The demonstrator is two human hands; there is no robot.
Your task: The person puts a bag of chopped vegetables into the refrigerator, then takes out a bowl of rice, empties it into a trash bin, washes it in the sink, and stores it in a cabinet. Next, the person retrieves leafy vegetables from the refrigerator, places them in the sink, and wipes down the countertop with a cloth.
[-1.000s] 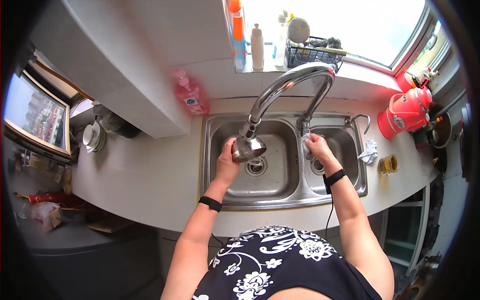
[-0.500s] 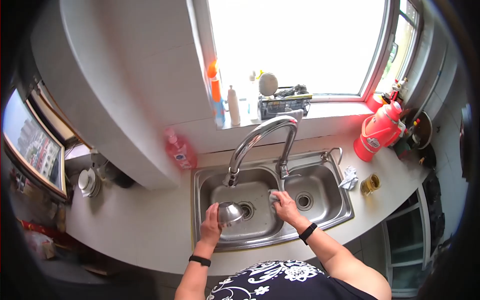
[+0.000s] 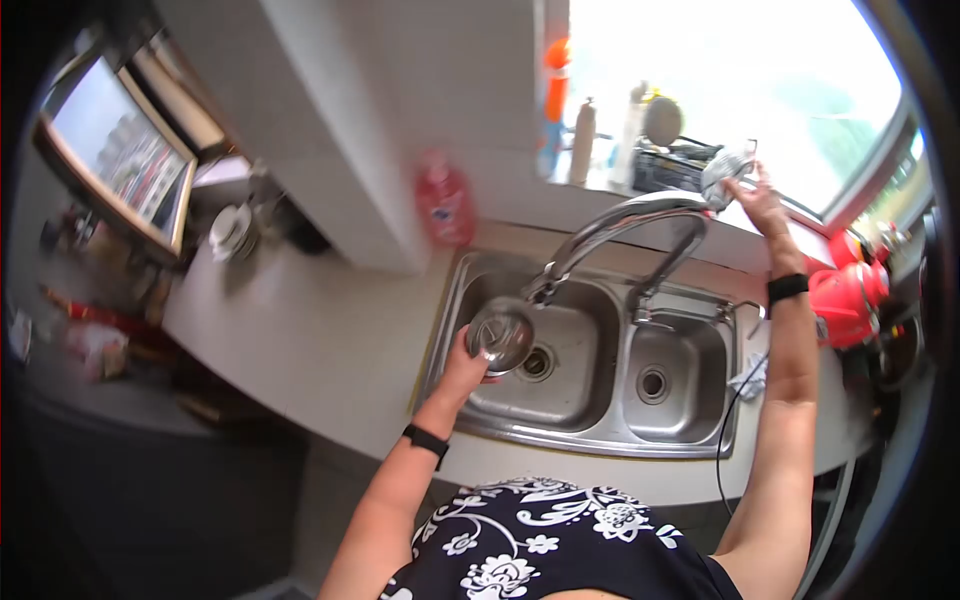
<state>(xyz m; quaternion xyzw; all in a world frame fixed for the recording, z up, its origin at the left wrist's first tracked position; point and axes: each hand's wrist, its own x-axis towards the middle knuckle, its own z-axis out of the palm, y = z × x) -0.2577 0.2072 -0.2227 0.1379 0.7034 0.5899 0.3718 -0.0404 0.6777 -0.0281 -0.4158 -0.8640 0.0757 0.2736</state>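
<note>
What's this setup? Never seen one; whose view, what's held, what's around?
No machine: a person's bare hands, filmed looking down by one camera on their head. The left hand holds a shiny, round metal bowl over the larger basin of a stainless-steel double sink. The right hand, raised near the curved chrome tap, touches a crumpled grey-white cloth by a black basket; grip unclear. On the pale counter stand a pinkish-red plastic bottle and a bright red flask.

Counter holds sink, 2 basins; bowl above left one; pump bottle behind-left, thermos right.
</note>
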